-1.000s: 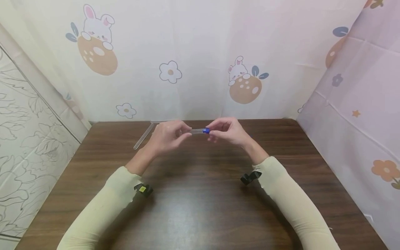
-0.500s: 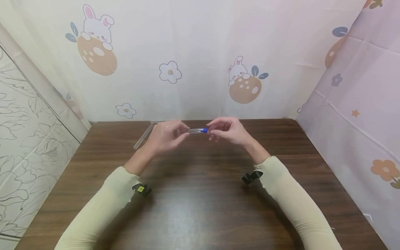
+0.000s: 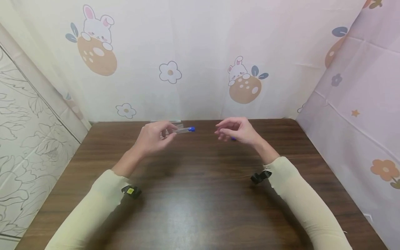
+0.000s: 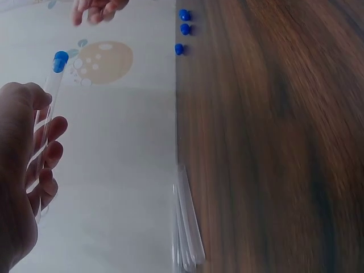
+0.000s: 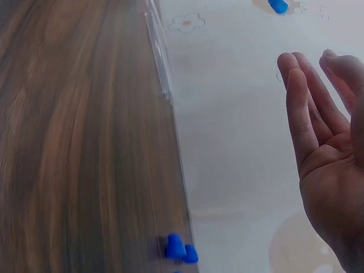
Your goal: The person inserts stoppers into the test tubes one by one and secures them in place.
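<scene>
My left hand [image 3: 154, 138] holds a clear test tube [image 4: 53, 91] between thumb and fingers, above the back of the table. A blue stopper [image 3: 192, 129] sits in the tube's end, which points toward the right hand. My right hand [image 3: 237, 130] is apart from the tube, its fingers relaxed and holding nothing. In the left wrist view, several clear tubes [image 4: 190, 222] lie together along the table's back edge. Loose blue stoppers [image 4: 185, 28] lie farther along that edge; in the head view one blue stopper [image 3: 233, 138] peeks out behind the right hand.
The dark wood table [image 3: 200, 194] reaches back to a patterned curtain [image 3: 200, 62] hanging right behind its far edge. Another printed curtain [image 3: 359, 114] stands at the right side, and a white panel with line drawings [image 3: 31, 139] at the left.
My right hand has let go of the blue stopper and moved right. The left hand has drawn left with the stoppered tube, now overlapping the tubes on the table.
</scene>
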{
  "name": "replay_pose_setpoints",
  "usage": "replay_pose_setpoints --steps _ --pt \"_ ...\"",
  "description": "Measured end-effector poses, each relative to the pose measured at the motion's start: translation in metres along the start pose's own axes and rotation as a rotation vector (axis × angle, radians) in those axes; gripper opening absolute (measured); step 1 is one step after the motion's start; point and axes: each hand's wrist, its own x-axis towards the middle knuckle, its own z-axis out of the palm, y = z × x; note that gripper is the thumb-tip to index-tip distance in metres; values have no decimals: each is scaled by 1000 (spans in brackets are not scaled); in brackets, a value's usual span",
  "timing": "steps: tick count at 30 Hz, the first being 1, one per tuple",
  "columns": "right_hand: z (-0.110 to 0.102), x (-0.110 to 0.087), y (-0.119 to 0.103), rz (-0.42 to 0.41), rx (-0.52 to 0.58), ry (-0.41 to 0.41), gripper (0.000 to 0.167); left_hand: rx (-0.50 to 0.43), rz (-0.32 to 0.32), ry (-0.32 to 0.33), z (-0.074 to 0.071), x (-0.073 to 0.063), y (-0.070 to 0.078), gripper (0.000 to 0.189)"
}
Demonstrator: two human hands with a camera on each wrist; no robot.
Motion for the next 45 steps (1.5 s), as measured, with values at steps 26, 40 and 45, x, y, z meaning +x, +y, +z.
replay_pose_setpoints --steps 26,40,45 --pt "-38 -20 1 -24 43 35 29 31 -67 26 -27 -19 -35 13" --pt "-46 -18 12 8 -61 122 23 52 -140 -22 -23 -18 -45 15" --pt "-46 -18 19 -13 -122 166 23 23 -161 -44 -16 -23 -50 14"
